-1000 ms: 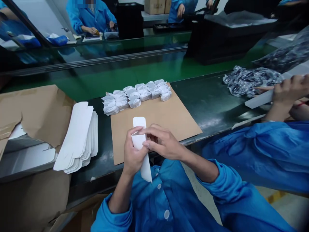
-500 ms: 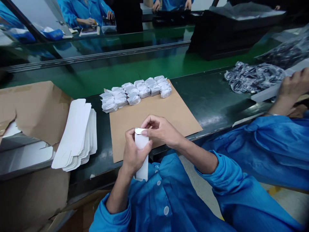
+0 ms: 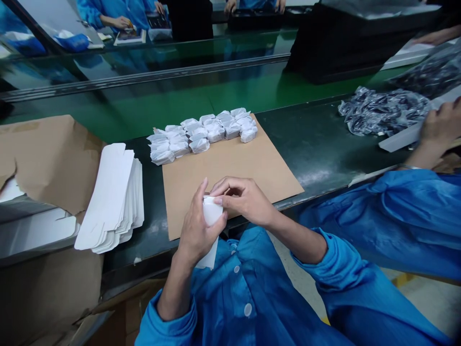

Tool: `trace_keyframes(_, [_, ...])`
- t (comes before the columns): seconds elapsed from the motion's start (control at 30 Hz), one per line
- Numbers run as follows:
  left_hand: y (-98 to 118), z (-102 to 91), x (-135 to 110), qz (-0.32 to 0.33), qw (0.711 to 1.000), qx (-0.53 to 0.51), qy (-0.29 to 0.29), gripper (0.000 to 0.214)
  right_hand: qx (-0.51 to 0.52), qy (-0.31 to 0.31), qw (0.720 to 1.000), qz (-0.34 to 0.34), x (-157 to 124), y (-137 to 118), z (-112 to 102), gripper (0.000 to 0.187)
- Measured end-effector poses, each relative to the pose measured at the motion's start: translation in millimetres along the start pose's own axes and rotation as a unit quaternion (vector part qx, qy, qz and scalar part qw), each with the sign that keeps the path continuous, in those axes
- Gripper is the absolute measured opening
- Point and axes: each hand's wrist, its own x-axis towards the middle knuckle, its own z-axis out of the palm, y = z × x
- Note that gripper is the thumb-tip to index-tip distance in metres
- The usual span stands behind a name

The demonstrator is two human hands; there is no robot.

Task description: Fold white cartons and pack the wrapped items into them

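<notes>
A narrow white carton [image 3: 212, 212] is held close to my body, over the table's front edge. My left hand [image 3: 196, 228] wraps round its side, thumb across the front face. At the carton's upper end, the fingers and thumb of my right hand [image 3: 245, 199] pinch the end flap. The carton's lower part sticks out beneath my left palm. Beyond my hands lies a brown cardboard sheet [image 3: 230, 166], with several small bundles wrapped in white paper [image 3: 196, 134] grouped along its far side.
Flat white cartons [image 3: 108, 197] are stacked at left beside a torn cardboard box [image 3: 50, 163]. Clear plastic bags [image 3: 387, 111] lie at right near a co-worker's hand [image 3: 441, 122]. A black bin [image 3: 353, 43] stands on the green conveyor [image 3: 154, 101]; other people work across it.
My left hand has lifted its index finger off the carton's top, and the carton is tilted more. My right fingers have shifted slightly on the flap. The view has moved a little.
</notes>
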Motion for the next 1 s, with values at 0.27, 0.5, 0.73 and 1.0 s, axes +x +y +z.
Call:
trace_keyframes(0.27, [-1.4,8.1,-6.1,-0.055,0.996,-0.068,0.008,0.063,-0.133,0.089,0.975,-0.152,-22.0,23.4,20.5,0.014])
trace_keyframes(0.5, [-9.5,25.9,-1.4,-0.112,0.966,-0.204,0.111,0.049,-0.261,-0.005,0.949,-0.178,3.5,24.8,19.7,0.012])
trace_keyframes(0.73, [-30.3,13.8,18.4,-0.161,0.899,-0.371,0.167,0.054,-0.428,-0.165,0.881,-0.115,85.4,2.4,9.7,0.016])
trace_keyframes(1.0, [-51.1,20.6,41.1,-0.205,0.870,-0.358,0.269,0.053,-0.663,-0.074,0.743,-0.056,152.1,17.4,-3.9,0.036])
